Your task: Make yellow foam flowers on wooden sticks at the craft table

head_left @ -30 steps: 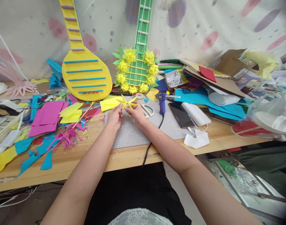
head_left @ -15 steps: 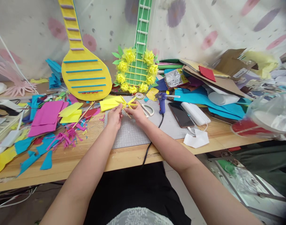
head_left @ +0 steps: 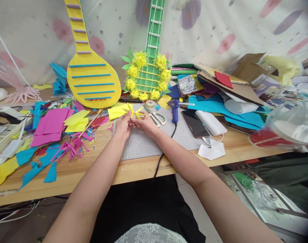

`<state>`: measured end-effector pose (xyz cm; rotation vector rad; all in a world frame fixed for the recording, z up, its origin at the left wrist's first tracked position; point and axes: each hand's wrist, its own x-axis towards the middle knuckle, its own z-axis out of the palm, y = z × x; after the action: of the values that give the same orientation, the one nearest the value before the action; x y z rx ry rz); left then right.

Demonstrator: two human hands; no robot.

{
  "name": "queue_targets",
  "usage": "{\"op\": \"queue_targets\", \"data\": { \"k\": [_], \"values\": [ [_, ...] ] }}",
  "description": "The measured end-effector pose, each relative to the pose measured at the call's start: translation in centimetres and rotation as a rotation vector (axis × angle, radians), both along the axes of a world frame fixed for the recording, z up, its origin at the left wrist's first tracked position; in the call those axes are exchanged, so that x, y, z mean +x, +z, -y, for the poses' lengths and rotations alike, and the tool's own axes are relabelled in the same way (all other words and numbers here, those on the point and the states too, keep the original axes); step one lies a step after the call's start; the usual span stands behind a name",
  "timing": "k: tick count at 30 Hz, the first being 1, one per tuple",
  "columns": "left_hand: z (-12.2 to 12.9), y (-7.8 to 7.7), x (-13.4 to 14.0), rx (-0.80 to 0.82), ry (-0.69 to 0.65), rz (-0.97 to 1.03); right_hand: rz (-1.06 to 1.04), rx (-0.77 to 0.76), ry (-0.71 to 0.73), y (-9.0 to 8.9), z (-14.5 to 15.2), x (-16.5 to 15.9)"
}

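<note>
Relative to the earlier views, the yellow paper flower (head_left: pixel 134 112) has been rotated and its petals now point in different directions. The fingers of the right hand (head_left: pixel 147 125) have moved lower and closer to the left hand (head_left: pixel 123 125). The blades of the scissors (head_left: pixel 154 114), previously mostly covered, are now exposed beside the flower.

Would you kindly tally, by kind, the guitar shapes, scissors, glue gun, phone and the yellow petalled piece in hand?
Guitar shapes, yellow and green: 2
Yellow petalled piece: 1
Scissors: 1
Glue gun: 1
Phone: 1
Total: 6
</note>
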<state>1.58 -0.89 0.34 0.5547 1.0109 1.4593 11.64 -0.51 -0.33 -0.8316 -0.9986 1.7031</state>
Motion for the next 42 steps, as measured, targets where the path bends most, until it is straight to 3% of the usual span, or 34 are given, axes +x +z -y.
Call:
{"op": "queue_targets", "data": {
  "k": [3, 12, 17, 27, 34, 37, 42],
  "values": [
    [0.1, 0.0, 0.1, 0.007, 0.006, -0.028, -0.024, -0.032, 0.033, 0.0, 0.0, 0.1],
    [0.3, 0.5, 0.3, 0.002, 0.052, -0.022, -0.003, -0.075, -0.071, 0.2, -0.2, 0.2],
    [0.2, 0.1, 0.3, 0.000, 0.004, -0.034, -0.008, -0.114, -0.085, 0.2, -0.3, 0.1],
    [0.8, 0.8, -0.7, -0.064, -0.045, -0.105, 0.075, 0.007, -0.232, -0.2, -0.6, 0.5],
    [1.1, 1.6, -2.1, -0.157, -0.061, -0.304, 0.211, 0.089, -0.190, -0.2, -0.4, 1.2],
    [1.2, 1.7, -2.5, -0.158, -0.113, -0.341, 0.267, 0.122, -0.179, 0.1, -0.3, 1.6],
    [1.1, 2.1, -3.3, -0.257, -0.266, -0.210, 0.305, 0.188, -0.147, 0.2, -0.3, 2.0]
  ]
}}
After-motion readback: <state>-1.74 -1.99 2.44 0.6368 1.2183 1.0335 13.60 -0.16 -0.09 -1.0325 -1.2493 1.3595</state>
